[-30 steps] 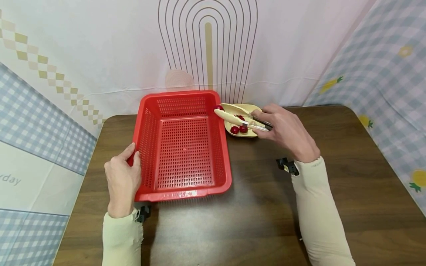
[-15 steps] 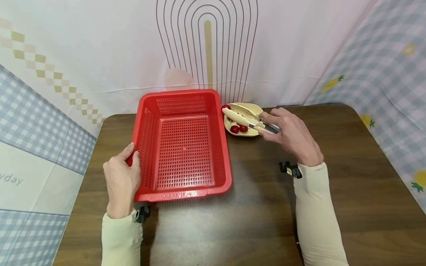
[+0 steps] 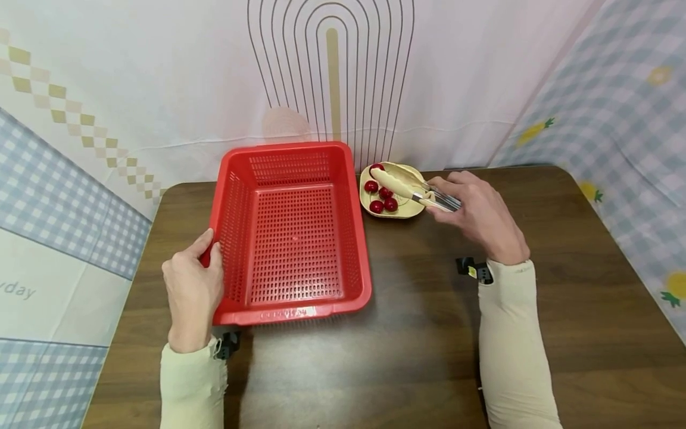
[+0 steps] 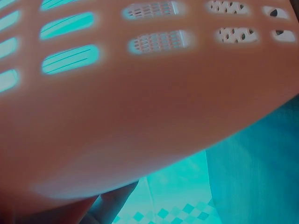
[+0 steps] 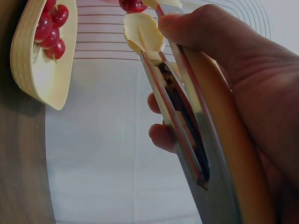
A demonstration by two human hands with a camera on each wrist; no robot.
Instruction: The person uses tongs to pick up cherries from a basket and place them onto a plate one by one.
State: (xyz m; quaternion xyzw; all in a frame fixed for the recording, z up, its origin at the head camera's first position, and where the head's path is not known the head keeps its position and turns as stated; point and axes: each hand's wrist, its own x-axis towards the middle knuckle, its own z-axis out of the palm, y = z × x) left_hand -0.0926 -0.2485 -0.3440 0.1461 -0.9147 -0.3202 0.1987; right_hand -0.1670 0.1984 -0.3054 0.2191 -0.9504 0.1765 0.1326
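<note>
In the head view my left hand (image 3: 194,286) grips the left rim of a red perforated plastic basket (image 3: 289,313), thumb on the near side of the edge. The basket wall (image 4: 140,107) fills most of the left wrist view. My right hand (image 3: 482,214) holds metal kitchen tongs (image 3: 436,201) with cream scalloped tips. A red cherry (image 5: 133,4) is at the tips of the tongs, in the air above a cream plate (image 3: 414,210). Several more cherries (image 3: 377,206) lie in that plate, close to the basket's right side.
A dark wooden table (image 3: 429,333) carries the basket and the plate. Behind its far edge hangs a pale patterned curtain (image 3: 193,101), and checked cloth (image 3: 605,119) hangs along the right side.
My right hand has drawn the tongs and the cherry rightward, from the basket's right rim to above the plate. My left hand keeps its hold on the basket.
</note>
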